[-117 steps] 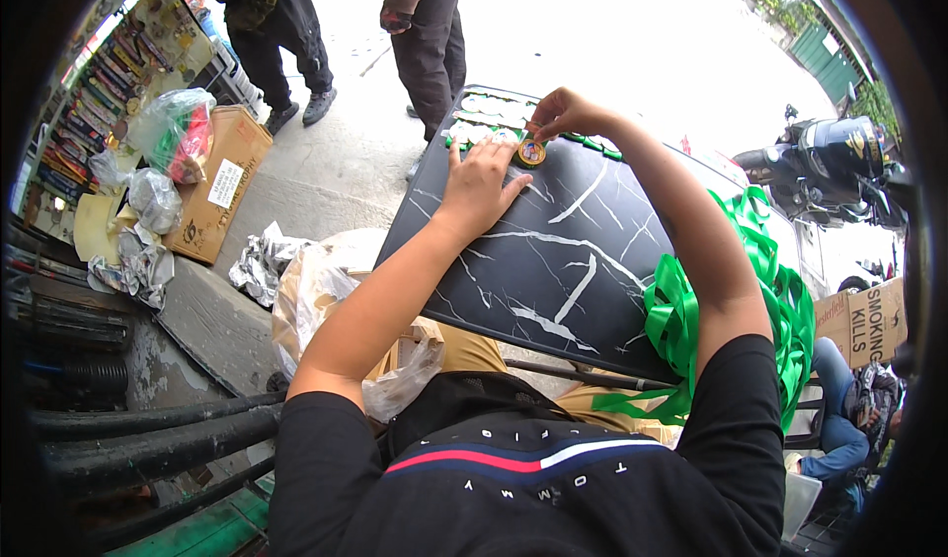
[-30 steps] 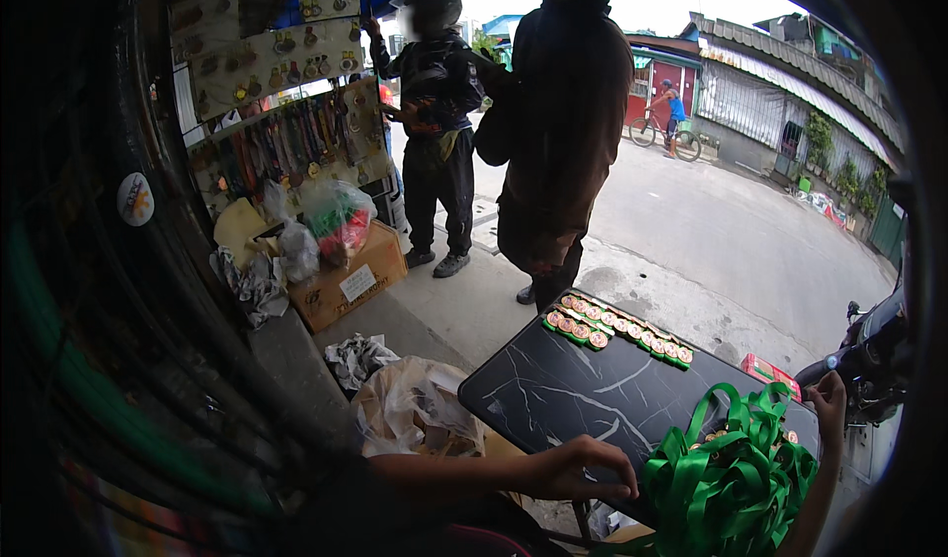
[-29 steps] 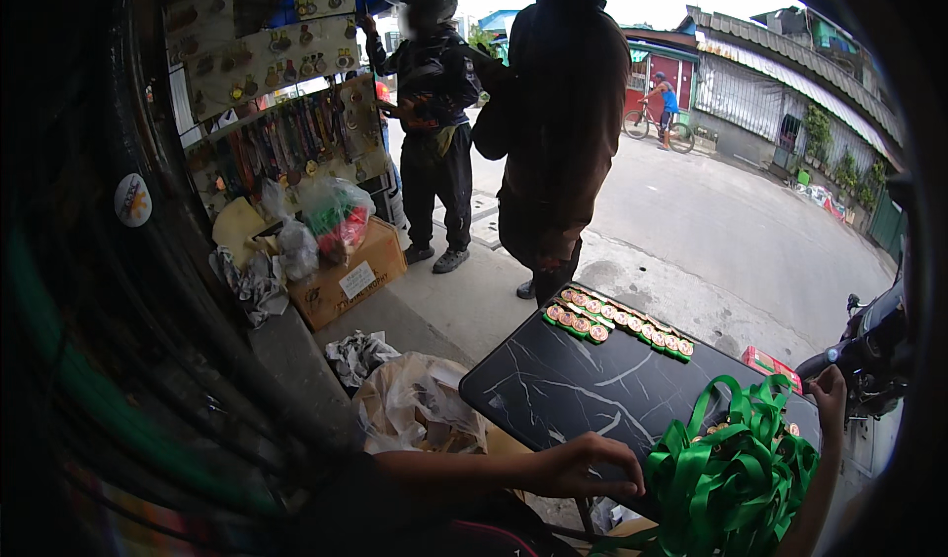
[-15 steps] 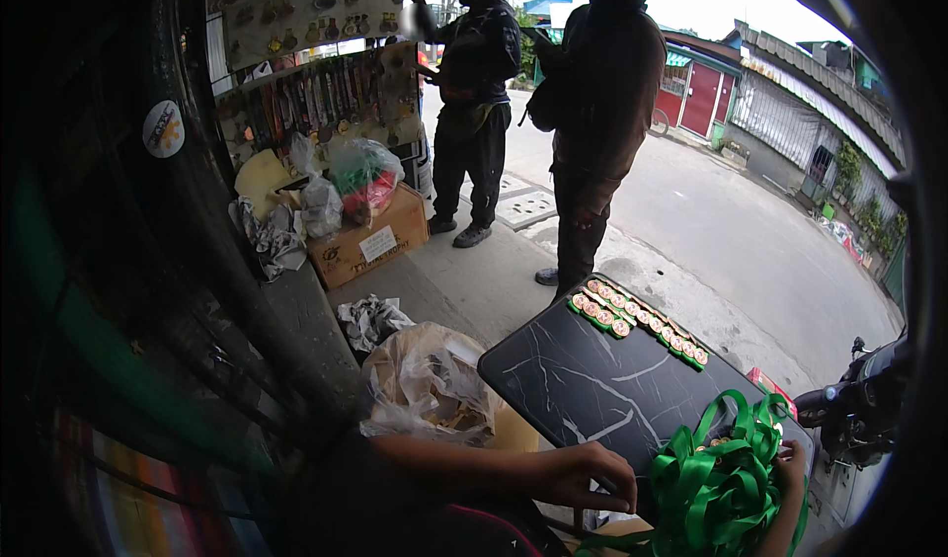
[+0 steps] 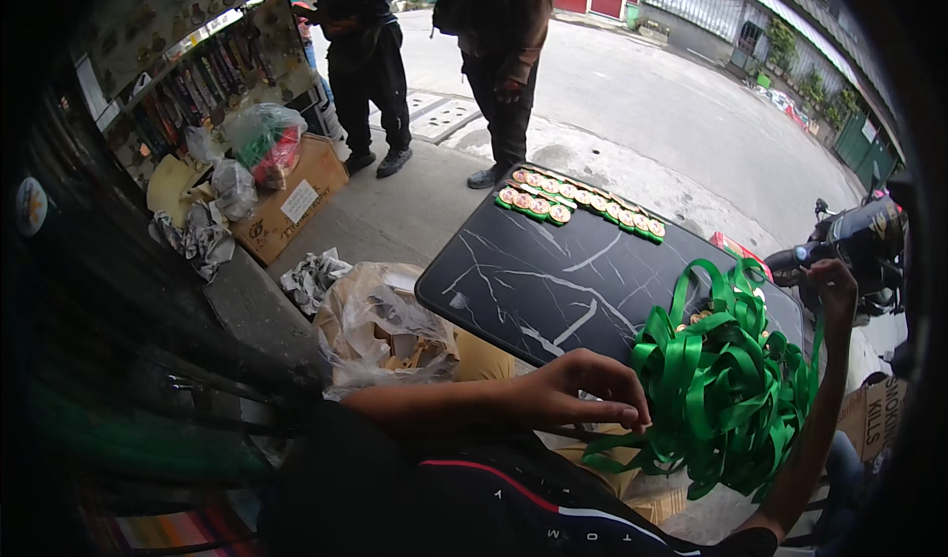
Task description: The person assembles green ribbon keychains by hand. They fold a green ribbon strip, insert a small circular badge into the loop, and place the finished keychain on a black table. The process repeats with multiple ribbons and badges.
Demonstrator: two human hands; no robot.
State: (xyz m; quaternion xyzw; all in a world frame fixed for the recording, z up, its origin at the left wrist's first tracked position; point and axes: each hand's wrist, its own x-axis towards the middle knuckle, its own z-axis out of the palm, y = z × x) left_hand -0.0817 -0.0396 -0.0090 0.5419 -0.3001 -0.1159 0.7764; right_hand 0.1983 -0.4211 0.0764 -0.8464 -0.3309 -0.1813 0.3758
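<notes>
A large tangle of green medal ribbons heaps over the near right corner of a black marble-patterned table, with gold-coloured medals partly showing among the loops. My right hand is raised at the right side of the heap, fingers closed on a green ribbon that hangs below it. My left hand hovers at the heap's left edge, fingers loosely bent and apart from the thumb, with nothing visible in it. Along the far edge of the table lie rows of round medals on folded green ribbons.
Left of the table stands a clear plastic bag with cardboard-like pieces. Beyond it are crumpled paper and a cardboard box topped by plastic bags. Two people stand past the table near the road. A motorcycle is parked at right.
My right hand has risen from the ribbon heap, drawing a green ribbon up. The left hand stays beside the heap. The view has tilted down and shifted right.
</notes>
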